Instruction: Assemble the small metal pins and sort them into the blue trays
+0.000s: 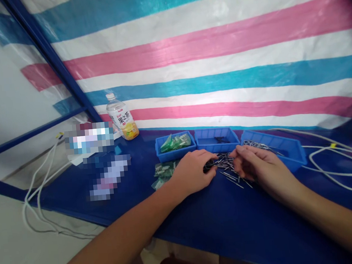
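A heap of small thin metal pins [228,169] lies on the blue table [220,218], between my two hands. My left hand [192,172] rests palm down at the heap's left edge, its fingers curled onto the pins. My right hand [259,165] sits at the heap's right side, with its fingers bent and pinched together over the pins. What either hand grips is too small to make out. Small green packets [163,170] lie just left of my left hand.
Three blue bins stand behind the heap: the left one [174,145] holds green packets, the middle one [216,140] a few dark pieces, the right one [274,150] more pins. A drink bottle [122,119] stands at the back left. White cables [335,163] run along the right.
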Demonstrator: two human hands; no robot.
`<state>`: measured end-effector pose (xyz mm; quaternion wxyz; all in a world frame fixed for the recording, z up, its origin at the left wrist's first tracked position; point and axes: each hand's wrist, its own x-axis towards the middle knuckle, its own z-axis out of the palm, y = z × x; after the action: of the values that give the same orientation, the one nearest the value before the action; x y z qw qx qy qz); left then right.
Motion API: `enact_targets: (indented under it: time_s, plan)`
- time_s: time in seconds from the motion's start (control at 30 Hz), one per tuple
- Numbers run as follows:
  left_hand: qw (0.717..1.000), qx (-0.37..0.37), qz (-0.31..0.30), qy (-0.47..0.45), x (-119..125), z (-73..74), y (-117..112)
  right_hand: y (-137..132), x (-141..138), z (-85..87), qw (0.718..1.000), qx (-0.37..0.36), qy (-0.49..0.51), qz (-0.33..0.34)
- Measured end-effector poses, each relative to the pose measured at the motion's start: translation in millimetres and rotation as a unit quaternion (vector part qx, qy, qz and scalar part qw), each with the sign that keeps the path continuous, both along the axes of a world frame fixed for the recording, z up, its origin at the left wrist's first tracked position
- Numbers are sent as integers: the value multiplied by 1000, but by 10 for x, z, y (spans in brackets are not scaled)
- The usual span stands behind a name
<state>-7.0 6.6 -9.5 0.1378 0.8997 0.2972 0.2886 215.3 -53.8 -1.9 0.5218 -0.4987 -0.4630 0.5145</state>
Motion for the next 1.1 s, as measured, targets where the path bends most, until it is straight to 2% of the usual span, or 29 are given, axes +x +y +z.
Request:
enact_targets:
  time_s: [0.23, 0.43, 0.67, 0.83, 1.1]
  plan:
    - [998, 8, 34, 51, -24, 5, -55, 5, -2, -3, 1000, -5, 0, -3]
    - [999, 3, 7, 34, -35, -20, 15, 13, 1, -16, 1000, -5, -2, 1]
    - [999, -11, 7, -42, -39, -33, 77, 2, 11, -14, 1000, -13, 1, 1]
    - [990, -17, 25, -134, -38, 3, 86, -7, 8, 5, 1000, -13, -2, 1]
    - [949, -167, 32, -264, 14, 56, 29, 6, 4, -5, 1000, 6, -28, 9]
